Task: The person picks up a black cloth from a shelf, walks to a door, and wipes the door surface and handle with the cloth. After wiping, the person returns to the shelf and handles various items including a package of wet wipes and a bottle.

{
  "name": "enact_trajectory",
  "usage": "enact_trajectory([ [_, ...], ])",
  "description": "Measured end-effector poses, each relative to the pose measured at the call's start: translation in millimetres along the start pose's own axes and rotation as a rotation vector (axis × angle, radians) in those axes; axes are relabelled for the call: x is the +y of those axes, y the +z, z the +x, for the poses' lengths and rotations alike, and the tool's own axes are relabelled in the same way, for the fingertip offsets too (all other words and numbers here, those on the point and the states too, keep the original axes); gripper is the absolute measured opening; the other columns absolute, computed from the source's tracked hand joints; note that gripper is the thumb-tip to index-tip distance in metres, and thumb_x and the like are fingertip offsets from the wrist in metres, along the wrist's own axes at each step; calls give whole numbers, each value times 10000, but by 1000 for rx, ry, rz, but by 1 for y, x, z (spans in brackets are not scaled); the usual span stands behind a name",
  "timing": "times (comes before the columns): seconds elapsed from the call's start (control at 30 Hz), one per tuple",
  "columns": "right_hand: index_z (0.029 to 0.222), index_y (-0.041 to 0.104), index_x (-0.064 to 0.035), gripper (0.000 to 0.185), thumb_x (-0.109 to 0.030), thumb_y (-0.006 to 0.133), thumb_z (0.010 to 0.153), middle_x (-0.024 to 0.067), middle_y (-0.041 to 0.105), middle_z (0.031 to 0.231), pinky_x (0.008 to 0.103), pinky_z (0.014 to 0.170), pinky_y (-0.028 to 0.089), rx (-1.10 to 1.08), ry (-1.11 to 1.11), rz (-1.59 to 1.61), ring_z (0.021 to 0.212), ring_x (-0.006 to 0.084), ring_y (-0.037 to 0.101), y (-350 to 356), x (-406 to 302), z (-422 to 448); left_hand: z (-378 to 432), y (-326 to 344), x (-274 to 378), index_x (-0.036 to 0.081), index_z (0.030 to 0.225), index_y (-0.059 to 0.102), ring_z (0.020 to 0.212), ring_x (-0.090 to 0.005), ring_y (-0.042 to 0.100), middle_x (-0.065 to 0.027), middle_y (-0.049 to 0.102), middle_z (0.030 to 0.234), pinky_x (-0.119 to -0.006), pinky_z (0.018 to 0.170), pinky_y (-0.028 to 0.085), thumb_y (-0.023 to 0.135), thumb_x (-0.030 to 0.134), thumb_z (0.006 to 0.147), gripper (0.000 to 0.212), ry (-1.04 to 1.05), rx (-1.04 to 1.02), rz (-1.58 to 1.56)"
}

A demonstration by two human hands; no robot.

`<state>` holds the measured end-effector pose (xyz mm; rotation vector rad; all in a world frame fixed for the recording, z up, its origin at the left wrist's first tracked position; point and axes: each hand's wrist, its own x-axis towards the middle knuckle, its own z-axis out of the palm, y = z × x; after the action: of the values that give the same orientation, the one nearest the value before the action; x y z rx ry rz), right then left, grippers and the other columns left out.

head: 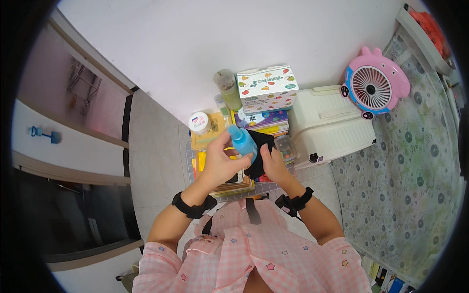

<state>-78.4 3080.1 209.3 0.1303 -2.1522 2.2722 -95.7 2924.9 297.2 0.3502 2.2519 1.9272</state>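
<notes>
A blue plastic bottle (244, 143) with a cap is tilted in front of me, above the stacked books. My left hand (224, 158) grips it, fingers by its neck and thumb low on its side. On the bottle's right side lies a black cloth (261, 161), pinched in my right hand (274, 163). Cloth and bottle appear to touch. Below them are stacked books (234, 190) on a small table with a grid-patterned top (269, 189). Part of the stack is hidden behind my hands.
Behind stand a patterned mask box (267, 89), a tall bottle (227, 89) and a white round jar (199, 122). To the right are a clear plastic box (285, 146), a cream suitcase (329, 124) and a pink cartoon fan (372, 86) near a patterned curtain (395, 175).
</notes>
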Motion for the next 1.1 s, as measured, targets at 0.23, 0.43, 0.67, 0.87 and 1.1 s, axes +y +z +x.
enact_trajectory([
  [0.23,1173,541,40,583,-480,453,923,97,575,1140,270,876,404,1,597,542,1001,171,542,18,47,19,-12,-15,-24,14,1096,550,948,-147,598,-74,594,1062,-297,825,507,712,5,670,456,102,-91,203],
  [0.43,854,621,85,618,-489,407,935,131,602,760,326,713,411,289,379,95,728,176,507,41,105,27,-12,-20,-43,-2,1078,528,929,-177,615,-105,584,1031,-299,769,532,774,102,697,465,104,15,299],
  [0.67,927,611,71,623,-507,377,938,177,622,851,328,757,421,351,474,-30,796,224,560,69,112,46,-4,-51,-85,9,1086,483,916,-163,609,-87,569,1029,-288,726,539,708,25,750,406,13,216,0],
  [0.87,1097,571,41,614,-520,385,931,150,616,1053,334,816,437,355,715,474,920,266,582,84,123,70,13,-76,-101,-13,1052,486,854,-141,620,-85,600,957,-260,737,525,688,35,777,345,-110,328,-317],
  [1.1,968,606,43,522,-447,430,927,269,617,855,409,759,458,200,408,-405,863,437,586,89,124,67,49,-136,-134,20,1239,426,992,-145,580,-84,581,1099,-288,873,469,622,-11,820,463,-186,-88,57],
])
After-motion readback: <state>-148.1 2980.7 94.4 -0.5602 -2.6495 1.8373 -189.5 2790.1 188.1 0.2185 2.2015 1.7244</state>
